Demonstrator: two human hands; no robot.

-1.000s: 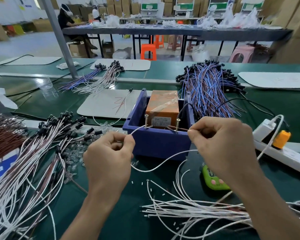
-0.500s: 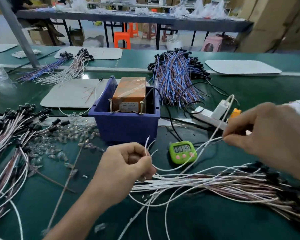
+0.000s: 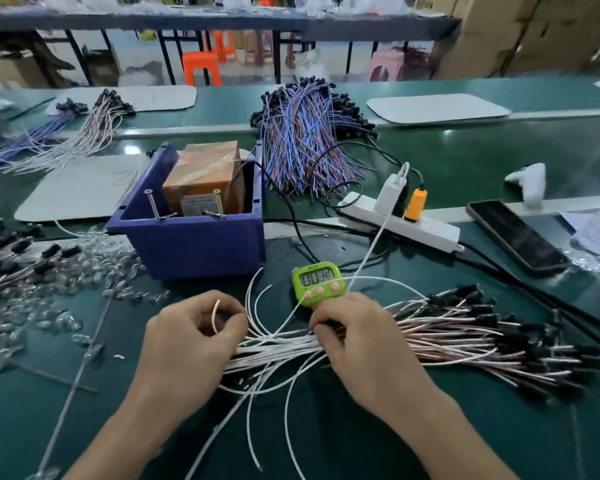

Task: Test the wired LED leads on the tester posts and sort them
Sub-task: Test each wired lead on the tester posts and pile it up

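A blue bin [image 3: 194, 247] holds an orange tester box [image 3: 205, 174] with two metal posts [image 3: 219, 202] at its front rim. A bundle of white and pink wired LED leads [image 3: 465, 337] with black caps lies on the green mat in front of me. My left hand [image 3: 187, 344] pinches the free ends of white leads at the bundle's left. My right hand [image 3: 357, 341] grips leads at the bundle's middle, one white lead looping up from it. Both hands are well short of the posts.
A green timer [image 3: 317, 280] sits just behind my right hand. A white power strip [image 3: 400, 223] and a black phone [image 3: 516, 237] lie to the right. More leads [image 3: 4, 271] and clear LED caps [image 3: 94, 268] lie left; blue and purple leads [image 3: 305, 140] are piled behind the bin.
Both hands left the tester posts and came down toward me. My right hand swung in from the right and now grips the bundle; the view turned right.
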